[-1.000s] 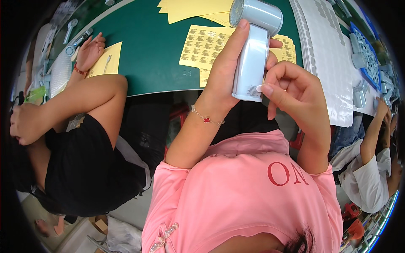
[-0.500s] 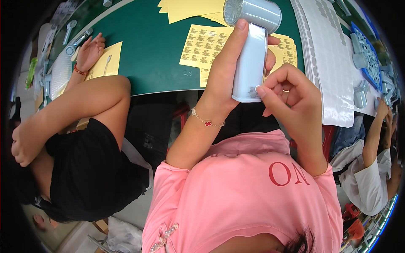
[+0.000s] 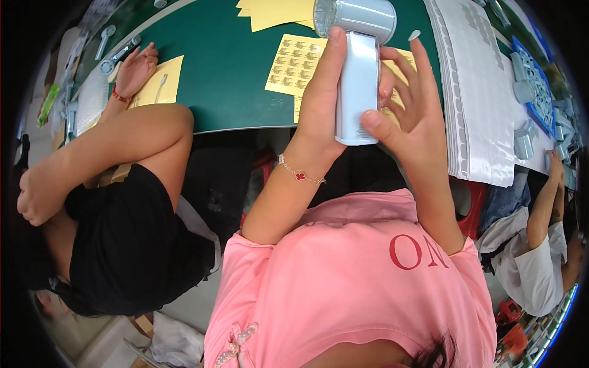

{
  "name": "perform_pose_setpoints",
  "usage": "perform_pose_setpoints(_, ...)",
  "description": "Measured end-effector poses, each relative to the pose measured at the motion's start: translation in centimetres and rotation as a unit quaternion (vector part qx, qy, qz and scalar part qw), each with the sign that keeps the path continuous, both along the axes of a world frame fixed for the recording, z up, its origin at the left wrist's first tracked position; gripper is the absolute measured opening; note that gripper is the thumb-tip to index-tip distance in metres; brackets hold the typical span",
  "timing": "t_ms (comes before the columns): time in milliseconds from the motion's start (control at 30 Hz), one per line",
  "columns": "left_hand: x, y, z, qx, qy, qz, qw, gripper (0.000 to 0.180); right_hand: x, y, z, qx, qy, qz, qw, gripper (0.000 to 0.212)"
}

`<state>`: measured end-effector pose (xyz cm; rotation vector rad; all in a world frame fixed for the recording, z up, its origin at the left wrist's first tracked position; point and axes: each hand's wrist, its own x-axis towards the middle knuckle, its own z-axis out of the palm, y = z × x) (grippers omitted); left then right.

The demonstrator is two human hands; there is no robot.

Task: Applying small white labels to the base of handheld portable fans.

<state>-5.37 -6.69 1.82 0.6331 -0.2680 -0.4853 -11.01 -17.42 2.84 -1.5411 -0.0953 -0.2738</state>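
A light blue handheld fan (image 3: 358, 92) with a round, clear-ended head is held upright in front of me. My left hand (image 3: 322, 101) is closed round its handle from the left, thumb along the edge. My right hand (image 3: 412, 107) is at the handle's right side. Its thumb presses on the lower front, over part of the small dark print there, and some fingers bend in toward the side. The right index finger points up, with a small whitish piece like a sticker or film (image 3: 415, 35) on its tip.
Yellow label sheets (image 3: 294, 64) lie on the green table (image 3: 227, 80) behind the fan. White sheets (image 3: 475, 104) are stacked at right, near a blue tray (image 3: 534, 86) of light blue parts. At left a co-worker's arm (image 3: 132, 73) rests by a yellow sheet and a white cable.
My right hand has gone from a pinch at the handle's lower corner to thumb on the front, index finger raised with the whitish piece. The fan has shifted slightly left.
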Motion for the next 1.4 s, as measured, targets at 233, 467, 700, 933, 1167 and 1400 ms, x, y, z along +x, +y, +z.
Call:
perform_pose_setpoints(233, 0.4, 0.7, -1.1, -0.072, 0.175, -0.020, 0.982, 0.059, -1.4, 0.4, 0.4, -0.093, -0.114, -0.028, 0.989, 0.091)
perform_pose_setpoints(467, -0.4, 0.0, -1.1, -0.061, 0.203, -0.004, 0.977, 0.051, -0.5, 0.8, -0.5, -0.163, -0.121, -0.007, 0.979, 0.098)
perform_pose_setpoints(700, -1.4, 0.0, -0.8, -0.020, 0.200, -0.007, 0.980, 0.049, -0.6, 1.1, -0.8, -0.242, -0.172, -0.042, 0.954, 0.094)
perform_pose_setpoints(933, -2.2, 0.0, 0.4, -0.053, 0.279, -0.012, 0.959, 0.052, 0.7, -0.2, -0.1, -0.361, -0.242, -0.023, 0.900, 0.102)
perform_pose_setpoints(1167, -2.6, -0.2, 1.1, -0.046, 0.299, -0.010, 0.953, 0.052, 0.2, -0.7, 2.7, -0.289, -0.184, 0.128, 0.931, 0.098)
perform_pose_setpoints(1400, -0.7, 0.2, 0.0, -0.025, 0.050, -0.015, 0.998, 0.072, -1.2, -2.2, 0.3, 0.158, 0.026, -0.031, 0.987, 0.063)
